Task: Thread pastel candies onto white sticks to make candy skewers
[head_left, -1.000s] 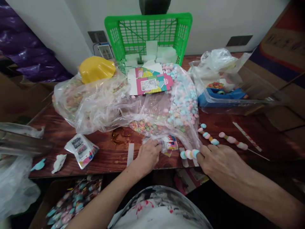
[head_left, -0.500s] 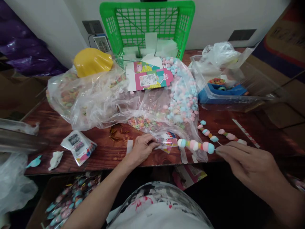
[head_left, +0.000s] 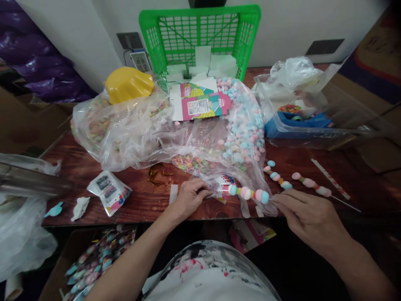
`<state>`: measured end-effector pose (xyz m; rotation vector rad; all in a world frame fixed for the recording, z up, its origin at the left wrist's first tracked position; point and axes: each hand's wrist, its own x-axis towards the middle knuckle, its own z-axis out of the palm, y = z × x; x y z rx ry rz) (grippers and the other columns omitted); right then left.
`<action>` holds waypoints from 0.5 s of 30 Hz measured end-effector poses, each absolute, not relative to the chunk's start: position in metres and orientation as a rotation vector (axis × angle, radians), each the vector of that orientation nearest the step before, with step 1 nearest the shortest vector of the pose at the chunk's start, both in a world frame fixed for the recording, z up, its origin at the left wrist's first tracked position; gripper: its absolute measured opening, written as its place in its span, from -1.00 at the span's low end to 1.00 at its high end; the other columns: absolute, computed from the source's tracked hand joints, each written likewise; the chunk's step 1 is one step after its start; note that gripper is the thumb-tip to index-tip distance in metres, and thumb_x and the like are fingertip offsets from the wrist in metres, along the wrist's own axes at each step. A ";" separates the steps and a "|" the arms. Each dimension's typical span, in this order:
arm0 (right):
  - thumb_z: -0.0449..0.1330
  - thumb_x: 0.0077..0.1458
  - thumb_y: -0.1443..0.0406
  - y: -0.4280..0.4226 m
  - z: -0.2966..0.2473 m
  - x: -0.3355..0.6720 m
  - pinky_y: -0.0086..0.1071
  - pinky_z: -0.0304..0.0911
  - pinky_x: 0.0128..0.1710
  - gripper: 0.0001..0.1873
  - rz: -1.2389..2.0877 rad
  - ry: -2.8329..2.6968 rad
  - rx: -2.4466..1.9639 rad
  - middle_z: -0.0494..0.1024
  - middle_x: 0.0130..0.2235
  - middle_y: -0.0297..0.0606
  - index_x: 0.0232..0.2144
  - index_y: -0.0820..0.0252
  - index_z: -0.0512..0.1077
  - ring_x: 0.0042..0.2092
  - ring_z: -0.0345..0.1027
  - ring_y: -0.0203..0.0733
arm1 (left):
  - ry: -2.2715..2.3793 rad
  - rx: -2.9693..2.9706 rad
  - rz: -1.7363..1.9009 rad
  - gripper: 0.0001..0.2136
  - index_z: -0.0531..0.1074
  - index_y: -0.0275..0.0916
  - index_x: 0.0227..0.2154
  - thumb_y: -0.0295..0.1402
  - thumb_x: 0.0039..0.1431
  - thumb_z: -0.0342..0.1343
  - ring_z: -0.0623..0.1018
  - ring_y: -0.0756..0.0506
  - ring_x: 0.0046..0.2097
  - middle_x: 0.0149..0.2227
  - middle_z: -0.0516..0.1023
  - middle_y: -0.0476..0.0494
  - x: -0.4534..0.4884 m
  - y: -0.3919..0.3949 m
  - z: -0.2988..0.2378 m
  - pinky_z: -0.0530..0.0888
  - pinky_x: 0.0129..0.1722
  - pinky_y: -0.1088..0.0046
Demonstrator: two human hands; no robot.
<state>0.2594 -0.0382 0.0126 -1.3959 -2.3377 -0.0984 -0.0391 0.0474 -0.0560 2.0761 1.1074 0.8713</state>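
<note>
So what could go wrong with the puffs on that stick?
The stick of puffs might slip or tip, because the right hand grips only its thin end. The front puff could snag on the clear printed bag pinched in the left hand. And another puff stick lies close beyond the right hand, so a bump might roll it.

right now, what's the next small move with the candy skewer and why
Probably ease the candy skewer leftward into the printed bag: the right hand holds the bare stick, the candy end points at the bag, and the left hand pinches the bag's left edge. Whether the bag is open, I can't tell.
</note>
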 end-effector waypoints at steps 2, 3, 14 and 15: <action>0.01 0.12 0.49 -0.038 0.019 0.256 -0.33 0.23 -0.27 -0.71 -0.192 -2.363 -1.368 0.57 -0.32 -0.25 -0.29 0.16 0.49 -0.33 0.43 -0.21 | 1.085 2.134 0.868 -0.89 0.46 -0.28 -0.51 -0.46 0.12 0.18 0.46 0.02 -0.39 -0.48 0.51 -0.03 -0.038 0.046 -0.057 0.33 -0.33 0.53; 0.01 0.12 0.49 -0.038 0.023 0.253 -0.32 0.22 -0.26 -0.72 -0.256 -2.374 -1.362 0.58 -0.32 -0.26 -0.29 0.15 0.50 -0.33 0.42 -0.20 | 1.075 2.167 0.869 -0.89 0.46 -0.28 -0.50 -0.46 0.13 0.16 0.46 0.01 -0.38 -0.47 0.51 -0.04 -0.038 0.046 -0.057 0.33 -0.33 0.53; 0.05 0.14 0.52 -0.034 0.017 0.236 -0.31 0.18 -0.31 -0.75 -0.325 -2.291 -1.270 0.57 -0.36 -0.24 -0.32 0.21 0.49 -0.36 0.39 -0.19 | 0.996 2.264 0.918 -0.87 0.45 -0.27 -0.50 -0.41 0.15 0.16 0.46 -0.01 -0.39 -0.48 0.49 -0.06 -0.037 0.043 -0.060 0.37 -0.34 0.50; 0.06 0.13 0.53 -0.034 0.014 0.236 -0.32 0.19 -0.30 -0.75 -0.303 -2.271 -1.272 0.57 -0.35 -0.23 -0.31 0.21 0.49 -0.35 0.40 -0.18 | 0.996 2.276 0.929 -0.88 0.45 -0.27 -0.49 -0.41 0.15 0.15 0.47 -0.01 -0.37 -0.46 0.50 -0.07 -0.037 0.043 -0.059 0.38 -0.33 0.48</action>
